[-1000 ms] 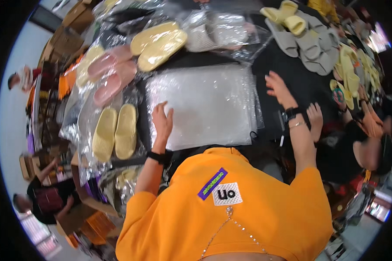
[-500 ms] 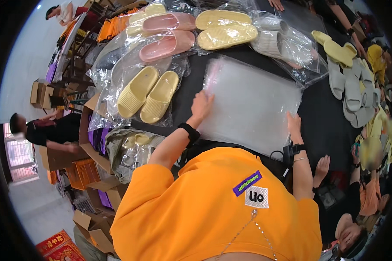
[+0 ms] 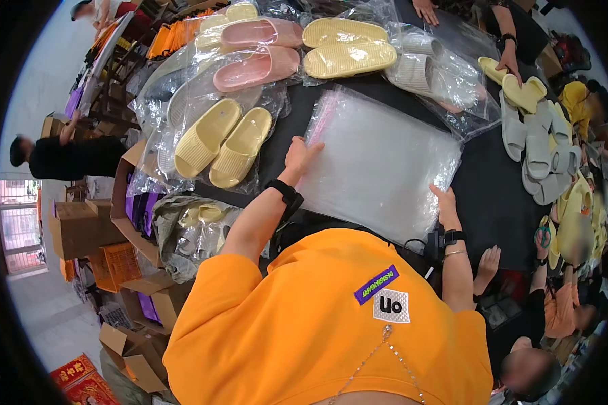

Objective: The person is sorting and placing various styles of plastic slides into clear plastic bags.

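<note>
A stack of clear plastic bags (image 3: 385,162) with a pink strip along one end lies on the black tabletop in front of me. My left hand (image 3: 302,159) grips its left edge, thumb over the top. At the lower right edge my right hand (image 3: 444,204) is closed on the same stack, with its fingertips partly hidden. Beyond and left of the bags lie bagged slippers: a yellow pair (image 3: 224,143), a pink pair (image 3: 260,54), another yellow pair (image 3: 349,47) and a pale grey pair (image 3: 432,74).
Loose grey slippers (image 3: 538,145) and yellow ones are piled at the right, where a co-worker's hand (image 3: 509,62) touches a yellow slipper. Another person's hand (image 3: 488,262) rests near my right arm. Open cardboard boxes (image 3: 152,297) and an orange crate (image 3: 118,264) stand at the left.
The view has shifted slightly, and my hands still hold the bag stack. A co-worker's hand has come down onto the yellow slippers at the far right. The person at the left has turned away.
</note>
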